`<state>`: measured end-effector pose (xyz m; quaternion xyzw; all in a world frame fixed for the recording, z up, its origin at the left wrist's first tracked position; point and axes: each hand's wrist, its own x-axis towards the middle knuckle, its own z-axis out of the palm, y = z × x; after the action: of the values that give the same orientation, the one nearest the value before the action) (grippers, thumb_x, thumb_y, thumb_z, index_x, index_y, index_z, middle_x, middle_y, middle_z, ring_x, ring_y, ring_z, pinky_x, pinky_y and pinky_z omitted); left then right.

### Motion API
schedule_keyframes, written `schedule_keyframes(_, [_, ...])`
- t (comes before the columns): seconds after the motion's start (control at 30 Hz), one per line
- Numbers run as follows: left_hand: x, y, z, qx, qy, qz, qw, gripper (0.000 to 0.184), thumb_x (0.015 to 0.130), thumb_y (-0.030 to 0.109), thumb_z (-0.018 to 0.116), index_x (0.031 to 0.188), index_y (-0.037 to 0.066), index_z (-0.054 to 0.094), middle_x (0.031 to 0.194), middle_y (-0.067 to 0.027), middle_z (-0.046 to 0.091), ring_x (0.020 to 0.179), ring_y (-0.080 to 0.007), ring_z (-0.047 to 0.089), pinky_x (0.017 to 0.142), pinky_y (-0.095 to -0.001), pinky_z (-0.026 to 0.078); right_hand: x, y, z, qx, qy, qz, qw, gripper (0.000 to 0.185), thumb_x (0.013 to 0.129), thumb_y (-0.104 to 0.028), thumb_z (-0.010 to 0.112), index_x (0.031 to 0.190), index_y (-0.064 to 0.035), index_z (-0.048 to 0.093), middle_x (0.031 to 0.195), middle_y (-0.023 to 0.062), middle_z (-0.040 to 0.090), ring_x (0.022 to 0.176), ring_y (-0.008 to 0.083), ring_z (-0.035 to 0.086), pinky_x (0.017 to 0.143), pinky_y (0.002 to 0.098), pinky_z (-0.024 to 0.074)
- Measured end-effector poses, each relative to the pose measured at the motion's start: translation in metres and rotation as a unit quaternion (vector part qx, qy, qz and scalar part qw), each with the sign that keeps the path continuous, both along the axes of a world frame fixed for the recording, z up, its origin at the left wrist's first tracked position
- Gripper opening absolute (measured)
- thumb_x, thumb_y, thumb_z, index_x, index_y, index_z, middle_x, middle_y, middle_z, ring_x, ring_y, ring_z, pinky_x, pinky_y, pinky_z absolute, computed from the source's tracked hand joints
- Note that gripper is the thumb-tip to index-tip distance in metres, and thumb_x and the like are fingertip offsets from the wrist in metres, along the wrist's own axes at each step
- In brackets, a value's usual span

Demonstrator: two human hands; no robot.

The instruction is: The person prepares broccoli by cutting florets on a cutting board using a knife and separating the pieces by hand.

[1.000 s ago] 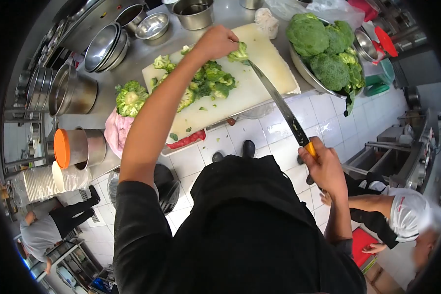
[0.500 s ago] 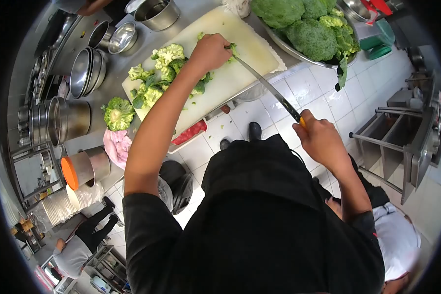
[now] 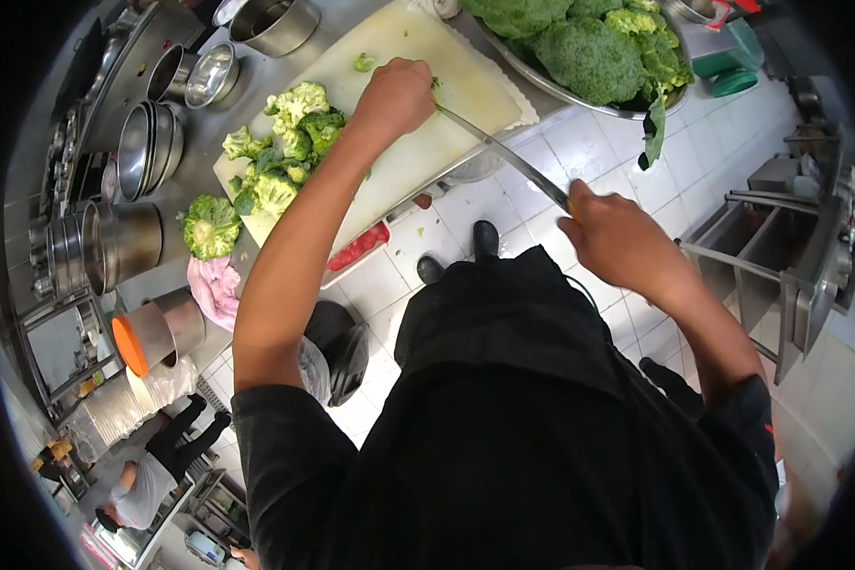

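Note:
My right hand [image 3: 622, 237] is closed around the handle of a long knife [image 3: 515, 160]. The blade slants up and left, its tip at the fingers of my left hand [image 3: 399, 95]. That hand is closed over the white cutting board [image 3: 456, 71], with a small green bit of broccoli [image 3: 435, 87] showing at its fingertips; most of the piece is hidden. Cut broccoli florets [image 3: 299, 109] lie heaped on the board's left part, behind my left forearm. One loose floret [image 3: 363, 63] rests just beyond my left hand.
A metal bowl [image 3: 551, 90] heaped with broccoli heads [image 3: 594, 62] stands at upper right. Left of the board are a broccoli head [image 3: 211, 226], a pink cloth [image 3: 214, 290], stacked steel bowls [image 3: 135, 150] and pots [image 3: 128, 245]. Another person [image 3: 142, 489] is at lower left.
The view has shifted slightly. The loose floret beyond my left hand now shows more fully. My right hand and the knife handle sit a little closer to the board. The person at lower right has mostly left view.

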<state>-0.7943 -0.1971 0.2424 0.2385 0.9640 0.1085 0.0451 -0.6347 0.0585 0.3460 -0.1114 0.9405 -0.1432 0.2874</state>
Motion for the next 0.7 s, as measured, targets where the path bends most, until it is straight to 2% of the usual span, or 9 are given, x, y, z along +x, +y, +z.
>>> schedule_keyframes(0.1, [0.005, 0.000, 0.004, 0.037, -0.016, 0.011, 0.999, 0.019, 0.076, 0.009, 0.059, 0.079, -0.007, 0.069, 0.087, -0.0286, 0.066, 0.088, -0.0418, 0.065, 0.085, -0.0471, 0.052, 0.000, -0.005, -0.025, 0.018, 0.002, 0.003, 1.000, 0.027, 0.095, -0.022, 0.054, 0.106, 0.0030, 0.050, 0.084, 0.0287, 0.066, 0.087, 0.0461, 0.065, 0.078, 0.0532, 0.0524])
schedule_keyframes(0.2, [0.007, -0.002, 0.009, 0.021, -0.035, 0.027, 0.999, 0.028, 0.080, 0.013, 0.067, 0.105, 0.000, 0.072, 0.099, -0.0230, 0.067, 0.090, -0.0410, 0.064, 0.087, -0.0448, 0.051, 0.004, 0.002, -0.029, -0.015, -0.005, -0.009, 1.000, 0.026, 0.094, -0.023, 0.055, 0.101, 0.0021, 0.047, 0.083, 0.0297, 0.065, 0.084, 0.0498, 0.062, 0.077, 0.0566, 0.0496])
schedule_keyframes(0.33, [0.017, -0.025, 0.003, 0.109, 0.025, 0.090, 0.990, 0.031, 0.083, 0.016, 0.068, 0.108, -0.001, 0.071, 0.098, -0.0206, 0.070, 0.086, -0.0336, 0.067, 0.082, -0.0388, 0.053, 0.011, 0.022, -0.029, -0.034, -0.035, -0.021, 0.999, 0.028, 0.094, -0.024, 0.056, 0.103, 0.0017, 0.049, 0.086, 0.0309, 0.065, 0.086, 0.0503, 0.062, 0.079, 0.0563, 0.0486])
schedule_keyframes(0.37, [0.018, -0.032, 0.003, 0.191, -0.040, 0.154, 0.968, 0.031, 0.084, 0.015, 0.068, 0.109, -0.002, 0.070, 0.098, -0.0182, 0.070, 0.087, -0.0299, 0.067, 0.081, -0.0375, 0.053, 0.009, 0.023, -0.022, -0.040, -0.061, -0.039, 0.997, 0.027, 0.092, -0.021, 0.057, 0.102, 0.0037, 0.051, 0.083, 0.0310, 0.065, 0.085, 0.0489, 0.064, 0.078, 0.0557, 0.0498])
schedule_keyframes(0.43, [0.026, -0.043, 0.015, 0.347, -0.160, 0.269, 0.884, 0.031, 0.087, 0.015, 0.067, 0.112, -0.004, 0.069, 0.099, -0.0132, 0.070, 0.089, -0.0225, 0.067, 0.078, -0.0350, 0.053, 0.010, 0.028, -0.022, -0.060, -0.065, -0.049, 0.995, 0.028, 0.092, -0.022, 0.057, 0.101, 0.0036, 0.051, 0.082, 0.0305, 0.065, 0.085, 0.0486, 0.064, 0.078, 0.0557, 0.0494])
schedule_keyframes(0.47, [0.031, -0.044, 0.021, 0.470, -0.198, 0.299, 0.807, 0.034, 0.092, 0.009, 0.062, 0.121, -0.008, 0.061, 0.107, -0.0102, 0.067, 0.092, -0.0168, 0.065, 0.080, -0.0355, 0.056, 0.010, 0.031, -0.025, -0.073, -0.065, -0.055, 0.994, 0.028, 0.092, -0.022, 0.058, 0.101, 0.0035, 0.051, 0.082, 0.0303, 0.065, 0.085, 0.0484, 0.064, 0.078, 0.0558, 0.0492])
schedule_keyframes(0.53, [0.034, -0.052, 0.030, 0.626, -0.259, 0.296, 0.673, 0.036, 0.095, 0.005, 0.055, 0.127, -0.010, 0.054, 0.119, -0.0154, 0.064, 0.099, -0.0214, 0.065, 0.088, -0.0391, 0.057, 0.008, 0.035, -0.029, -0.083, -0.092, -0.074, 0.990, 0.029, 0.092, -0.025, 0.058, 0.103, 0.0012, 0.053, 0.084, 0.0296, 0.066, 0.086, 0.0476, 0.064, 0.079, 0.0542, 0.0496])
schedule_keyframes(0.63, [0.029, -0.051, 0.051, 0.723, -0.331, 0.177, 0.579, 0.034, 0.097, 0.005, 0.048, 0.128, -0.010, 0.051, 0.125, -0.0202, 0.061, 0.113, -0.0290, 0.062, 0.096, -0.0427, 0.055, 0.009, 0.039, -0.035, -0.089, -0.104, -0.083, 0.987, 0.034, 0.092, -0.029, 0.059, 0.107, 0.0012, 0.054, 0.085, 0.0290, 0.066, 0.087, 0.0472, 0.064, 0.080, 0.0530, 0.0497])
schedule_keyframes(0.7, [0.020, -0.038, 0.064, 0.753, -0.341, 0.137, 0.546, 0.035, 0.096, 0.006, 0.050, 0.128, -0.010, 0.051, 0.122, -0.0194, 0.062, 0.111, -0.0278, 0.063, 0.095, -0.0438, 0.055, 0.014, 0.043, -0.044, -0.122, -0.103, -0.090, 0.983, 0.035, 0.092, -0.030, 0.059, 0.109, 0.0007, 0.054, 0.087, 0.0289, 0.066, 0.090, 0.0462, 0.064, 0.082, 0.0522, 0.0495])
